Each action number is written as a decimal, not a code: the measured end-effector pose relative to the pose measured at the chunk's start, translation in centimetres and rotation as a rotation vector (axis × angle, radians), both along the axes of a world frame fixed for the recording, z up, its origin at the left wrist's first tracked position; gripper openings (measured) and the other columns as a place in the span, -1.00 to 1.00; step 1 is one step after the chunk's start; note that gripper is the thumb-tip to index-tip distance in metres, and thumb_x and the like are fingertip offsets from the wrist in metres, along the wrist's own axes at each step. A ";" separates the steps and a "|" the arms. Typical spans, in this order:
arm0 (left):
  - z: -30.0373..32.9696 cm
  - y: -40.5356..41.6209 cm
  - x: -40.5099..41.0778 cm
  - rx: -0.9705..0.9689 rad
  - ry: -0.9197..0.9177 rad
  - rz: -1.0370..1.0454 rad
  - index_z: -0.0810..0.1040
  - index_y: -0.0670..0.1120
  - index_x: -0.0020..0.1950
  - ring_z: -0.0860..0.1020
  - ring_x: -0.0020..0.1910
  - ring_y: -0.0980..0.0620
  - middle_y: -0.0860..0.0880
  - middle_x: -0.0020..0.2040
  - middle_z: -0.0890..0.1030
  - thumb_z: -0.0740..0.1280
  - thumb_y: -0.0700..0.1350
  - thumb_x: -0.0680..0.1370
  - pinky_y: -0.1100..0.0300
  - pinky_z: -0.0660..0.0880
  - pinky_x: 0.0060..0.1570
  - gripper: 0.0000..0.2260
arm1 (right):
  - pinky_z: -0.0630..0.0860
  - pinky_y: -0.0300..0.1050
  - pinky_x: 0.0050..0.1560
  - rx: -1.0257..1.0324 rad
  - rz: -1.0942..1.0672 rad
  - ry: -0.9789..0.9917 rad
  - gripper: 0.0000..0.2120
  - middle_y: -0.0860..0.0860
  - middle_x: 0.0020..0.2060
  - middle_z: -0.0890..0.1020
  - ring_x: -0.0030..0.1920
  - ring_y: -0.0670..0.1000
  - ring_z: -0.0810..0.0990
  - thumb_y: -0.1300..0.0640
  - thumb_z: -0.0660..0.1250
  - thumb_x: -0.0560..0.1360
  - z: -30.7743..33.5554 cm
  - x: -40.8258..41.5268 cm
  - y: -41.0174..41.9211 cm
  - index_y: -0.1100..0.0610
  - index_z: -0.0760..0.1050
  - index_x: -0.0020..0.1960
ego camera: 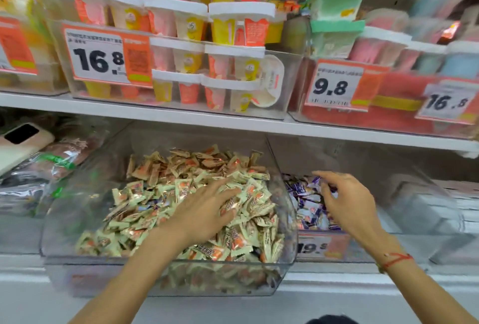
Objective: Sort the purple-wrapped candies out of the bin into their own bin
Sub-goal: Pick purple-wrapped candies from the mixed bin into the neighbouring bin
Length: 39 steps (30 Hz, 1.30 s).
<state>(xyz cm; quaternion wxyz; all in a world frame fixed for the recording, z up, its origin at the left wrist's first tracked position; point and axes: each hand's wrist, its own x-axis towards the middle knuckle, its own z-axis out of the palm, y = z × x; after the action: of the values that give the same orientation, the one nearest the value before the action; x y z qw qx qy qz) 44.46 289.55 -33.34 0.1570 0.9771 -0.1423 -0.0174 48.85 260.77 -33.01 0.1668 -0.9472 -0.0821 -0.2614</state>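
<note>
A clear plastic bin [77,220] in the middle of the lower shelf is heaped with cream-and-orange wrapped candies [181,176]. A few purple-wrapped candies [162,200] peek out among them. My left hand [207,209] lies flat on the heap, fingers spread and pressing into the candies. To the right stands a second clear bin [404,194] holding purple-wrapped candies [308,201]. My right hand [344,201] hovers over this bin with fingers loosely curled downward; a purple candy shows at its fingertips, and whether it is pinched is unclear.
A white shelf board [181,116] hangs close above both bins, carrying clear trays of cup snacks and orange price tags [103,59]. Packaged goods [51,165] and a phone-like object [23,139] lie to the left. A red string circles my right wrist.
</note>
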 end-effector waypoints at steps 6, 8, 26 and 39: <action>0.4 1.6 -2.0 0.112 0.001 0.010 0.18 0.26 0.47 0.31 0.41 0.05 0.17 0.52 0.10 0.06 0.27 0.57 0.03 0.23 0.40 -0.54 | 0.39 0.04 0.25 -0.114 0.127 0.212 -0.67 0.06 0.35 0.47 0.34 0.15 0.40 0.11 0.24 0.59 -1.2 1.1 -1.4 0.01 0.48 0.35; 0.6 2.6 -3.4 0.098 0.028 -0.014 0.18 0.30 0.46 0.18 0.47 0.12 0.24 0.50 0.09 0.01 0.32 0.54 0.07 0.14 0.43 -0.52 | 0.42 -0.02 0.18 -0.026 0.176 0.023 -0.72 0.04 0.22 0.56 0.25 0.12 0.47 0.14 0.31 0.55 -0.3 0.2 0.1 0.04 0.56 0.25; -0.4 15.1 -8.5 -0.075 -0.629 0.769 0.58 -0.03 0.19 0.61 -0.06 -0.11 0.01 0.03 0.64 0.36 -0.06 0.52 0.11 0.44 -0.31 -0.75 | 0.24 0.10 0.42 -0.437 0.785 0.540 -0.42 0.14 0.49 0.23 0.44 0.16 0.25 -0.16 0.14 0.60 -0.4 2.9 31.7 0.02 0.13 0.54; 0.2 14.6 -9.0 -0.105 -0.630 0.755 0.61 -0.05 0.18 0.64 -0.27 -0.14 -0.03 -0.14 0.68 0.40 -0.12 0.51 0.20 0.39 -0.45 -0.76 | 0.08 -0.21 0.48 -0.447 1.158 1.150 -0.55 -0.20 0.52 0.08 0.47 -0.18 0.12 -0.08 0.05 0.65 1.5 0.7 28.6 -0.15 0.11 0.53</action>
<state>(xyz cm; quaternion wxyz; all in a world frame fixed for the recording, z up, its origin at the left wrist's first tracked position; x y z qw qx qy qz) 35.47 304.19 -33.12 0.1506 0.9090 0.1806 0.3441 49.54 289.36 -31.53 0.0989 -0.7520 -0.5064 0.4102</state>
